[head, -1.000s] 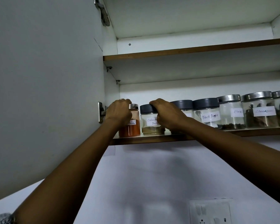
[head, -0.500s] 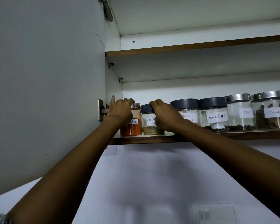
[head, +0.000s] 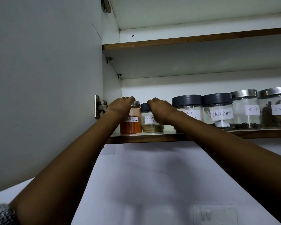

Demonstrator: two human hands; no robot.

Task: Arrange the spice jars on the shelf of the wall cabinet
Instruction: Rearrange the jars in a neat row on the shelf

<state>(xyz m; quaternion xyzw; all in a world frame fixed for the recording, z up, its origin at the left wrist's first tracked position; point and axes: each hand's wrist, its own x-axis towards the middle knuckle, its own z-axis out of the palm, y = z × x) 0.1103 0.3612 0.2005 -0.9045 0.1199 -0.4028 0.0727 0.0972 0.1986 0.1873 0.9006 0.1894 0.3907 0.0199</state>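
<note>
Both arms are reaching up to the shelf point(head: 152, 138). The left hand point(head: 120, 106) is curling its fingers over the chilli powder jar point(head: 132, 124), while the right hand point(head: 162, 111) is gripping the coriander powder jar point(head: 150, 124) just beside it.

1. We look up at a white wall cabinet whose door point(head: 44, 88) stands open on the left, its plain grey-white inner face filling that side of the view.
2. Two metal hinges hold the door: one point(head: 99, 106) at mid height, another point(head: 106, 4) at the top edge.
3. The upper shelf point(head: 193, 41) has a brown wooden front edge; small shelf pegs point(head: 109, 59) sit in the white side panel beneath it.
4. Below the cabinet we see a pale, bluish-white wall point(head: 152, 176) carrying soft shadows.
5. A white switch plate point(head: 215, 214) shows, blurred, low on that wall.
6. The light is dim and cool.
</note>
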